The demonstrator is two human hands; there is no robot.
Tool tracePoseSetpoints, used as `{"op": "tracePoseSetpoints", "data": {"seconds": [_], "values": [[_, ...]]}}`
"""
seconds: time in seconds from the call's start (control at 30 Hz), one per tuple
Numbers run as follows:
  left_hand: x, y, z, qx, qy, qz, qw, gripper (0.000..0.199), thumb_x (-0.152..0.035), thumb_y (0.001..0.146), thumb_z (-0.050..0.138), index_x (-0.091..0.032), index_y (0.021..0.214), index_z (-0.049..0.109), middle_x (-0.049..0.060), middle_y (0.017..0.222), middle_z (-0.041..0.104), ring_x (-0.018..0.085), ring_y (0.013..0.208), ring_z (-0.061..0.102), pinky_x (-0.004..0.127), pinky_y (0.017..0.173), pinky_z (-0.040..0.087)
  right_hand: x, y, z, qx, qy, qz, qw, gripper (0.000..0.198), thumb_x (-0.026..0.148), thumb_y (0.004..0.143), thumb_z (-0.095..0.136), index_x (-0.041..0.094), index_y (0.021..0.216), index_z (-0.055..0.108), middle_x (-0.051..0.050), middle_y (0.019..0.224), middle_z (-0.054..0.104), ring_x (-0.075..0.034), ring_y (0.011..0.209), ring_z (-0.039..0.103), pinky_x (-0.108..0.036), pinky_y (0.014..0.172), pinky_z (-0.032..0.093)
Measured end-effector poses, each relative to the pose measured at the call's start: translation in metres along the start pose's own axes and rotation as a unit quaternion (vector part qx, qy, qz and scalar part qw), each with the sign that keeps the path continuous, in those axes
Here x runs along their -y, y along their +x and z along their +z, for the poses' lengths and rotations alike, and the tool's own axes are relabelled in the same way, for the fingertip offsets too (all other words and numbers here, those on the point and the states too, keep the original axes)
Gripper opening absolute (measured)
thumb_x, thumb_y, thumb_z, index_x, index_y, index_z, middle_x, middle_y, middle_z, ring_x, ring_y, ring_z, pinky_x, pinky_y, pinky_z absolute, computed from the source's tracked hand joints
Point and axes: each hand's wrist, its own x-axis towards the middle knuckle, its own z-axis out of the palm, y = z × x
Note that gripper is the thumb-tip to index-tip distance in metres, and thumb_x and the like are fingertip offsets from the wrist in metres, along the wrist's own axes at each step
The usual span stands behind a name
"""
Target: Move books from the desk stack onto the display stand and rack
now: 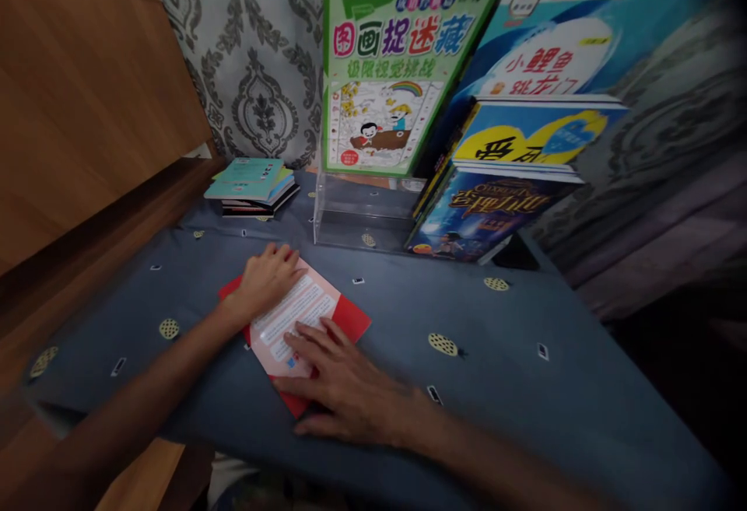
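Note:
A book (318,291) with red outer edges and a pale pink panel of printed text lies askew on the cloth-covered table. My left hand (265,281) rests on its far left part, fingers lying over the surface and partly bent, covering that corner. Across the near right part, my right hand (350,390) is spread flat, with the fingers on the text and the thumb by the lower edge. Neither hand lifts the book off the table. Part of the text and the near edge is hidden under my fingers.
A small stack of books (250,184) sits at the back left. Behind the hands, a clear acrylic rack (362,227) holds upright books, among them a green picture book (382,75) and a dark blue book (484,211). A wooden panel (87,99) stands left of the table (496,402).

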Motion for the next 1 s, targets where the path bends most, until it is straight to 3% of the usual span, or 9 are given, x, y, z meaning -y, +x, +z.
{"op": "tracePoseSetpoints", "data": {"seconds": [0.07,0.2,0.37,0.47,0.63,0.77,0.87,1.0], "values": [[0.004,0.0,0.0,-0.003,0.01,-0.001,1.0,0.039,-0.041,0.105,0.036,-0.019,0.125,0.06,0.016,0.123,0.061,0.035,0.116,0.053,0.039,0.079,0.051,0.005,0.0,0.0,0.007,0.0,-0.021,1.0,0.049,0.058,0.094,0.056,0.032,0.136,0.06,-0.014,0.158,0.04,-0.037,0.148,0.031,-0.065,0.116,0.027],[0.007,0.001,0.0,-0.012,0.005,-0.004,1.0,0.037,-0.04,0.104,0.038,-0.019,0.124,0.061,0.014,0.127,0.06,0.032,0.117,0.053,0.041,0.086,0.051,0.01,0.001,0.0,0.001,-0.032,-0.045,0.998,0.035,0.043,0.099,0.055,0.028,0.13,0.065,-0.014,0.156,0.044,-0.033,0.147,0.035,-0.062,0.117,0.029],[0.015,0.0,0.001,-0.008,0.027,-0.031,0.999,0.04,-0.037,0.105,0.035,-0.015,0.124,0.062,0.015,0.122,0.061,0.031,0.116,0.054,0.041,0.086,0.051,-0.007,-0.011,-0.009,-0.053,-0.088,-0.007,0.995,0.022,0.031,0.099,0.054,0.02,0.097,0.072,-0.014,0.142,0.058,-0.029,0.14,0.044,-0.057,0.118,0.03],[0.023,-0.002,0.002,-0.009,0.048,-0.041,0.998,0.039,-0.031,0.105,0.034,-0.015,0.122,0.064,0.015,0.117,0.062,0.031,0.112,0.056,0.04,0.086,0.051,-0.02,-0.027,-0.014,-0.101,-0.091,0.046,0.99,0.02,0.027,0.098,0.053,0.017,0.092,0.069,-0.013,0.129,0.067,-0.026,0.13,0.054,-0.052,0.115,0.038],[0.028,-0.001,0.005,-0.02,0.062,-0.017,0.998,0.038,-0.023,0.103,0.033,-0.011,0.116,0.067,0.016,0.109,0.065,0.031,0.105,0.059,0.044,0.09,0.048,-0.026,-0.038,-0.016,-0.126,-0.073,0.07,0.987,0.019,0.021,0.099,0.048,0.019,0.095,0.067,-0.011,0.122,0.069,-0.023,0.121,0.059,-0.049,0.109,0.044],[0.026,-0.001,0.006,-0.036,0.059,-0.012,0.998,0.036,-0.022,0.102,0.035,-0.01,0.109,0.069,0.017,0.107,0.065,0.031,0.104,0.06,0.042,0.09,0.047,-0.028,-0.02,-0.018,-0.116,-0.035,0.092,0.988,0.02,0.022,0.1,0.047,0.019,0.097,0.067,-0.009,0.111,0.072,-0.021,0.109,0.063,-0.046,0.104,0.048],[0.024,-0.003,0.007,-0.047,0.05,-0.01,0.998,0.033,-0.022,0.101,0.039,-0.01,0.102,0.069,0.017,0.106,0.064,0.031,0.105,0.059,0.042,0.089,0.048,-0.033,0.007,-0.017,-0.093,-0.025,0.122,0.988,0.027,0.024,0.101,0.047,0.015,0.12,0.064,-0.013,0.13,0.067,-0.024,0.125,0.058,-0.046,0.111,0.043],[0.025,-0.004,0.01,-0.048,0.041,0.0,0.998,0.033,-0.023,0.102,0.037,-0.011,0.1,0.068,0.015,0.104,0.064,0.03,0.104,0.059,0.041,0.087,0.049,-0.044,0.05,-0.012,-0.046,-0.042,0.169,0.984,0.048,0.028,0.102,0.044,0.006,0.145,0.046,-0.019,0.152,0.048,-0.027,0.146,0.038,-0.048,0.122,0.03]]}}
